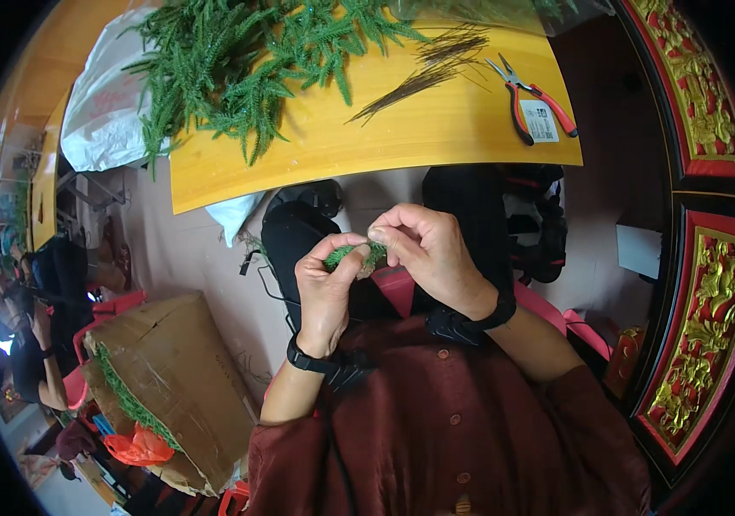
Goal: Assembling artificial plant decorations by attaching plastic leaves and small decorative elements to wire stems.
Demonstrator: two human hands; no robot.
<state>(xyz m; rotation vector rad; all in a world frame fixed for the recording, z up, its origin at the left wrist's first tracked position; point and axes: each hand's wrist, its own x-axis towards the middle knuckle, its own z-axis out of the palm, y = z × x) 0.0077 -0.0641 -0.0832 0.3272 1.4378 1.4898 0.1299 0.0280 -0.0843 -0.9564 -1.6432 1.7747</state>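
My left hand point(326, 288) and my right hand point(429, 249) meet in front of my chest, both pinching a small green artificial sprig point(352, 253) between thumbs and fingertips. The sprig is short and bristly, mostly hidden by my fingers. Each wrist wears a black band. Above my hands, on the yellow wooden table point(436, 129), lies a heap of green artificial fir branches point(238, 60), a bundle of thin dark wires point(423, 73) and red-handled pliers point(529, 101).
A white plastic bag point(105, 103) hangs off the table's left end. A cardboard box point(174, 378) holding green strands stands at my lower left. Other people sit far left. Red and gold carved panels point(698, 301) line the right side.
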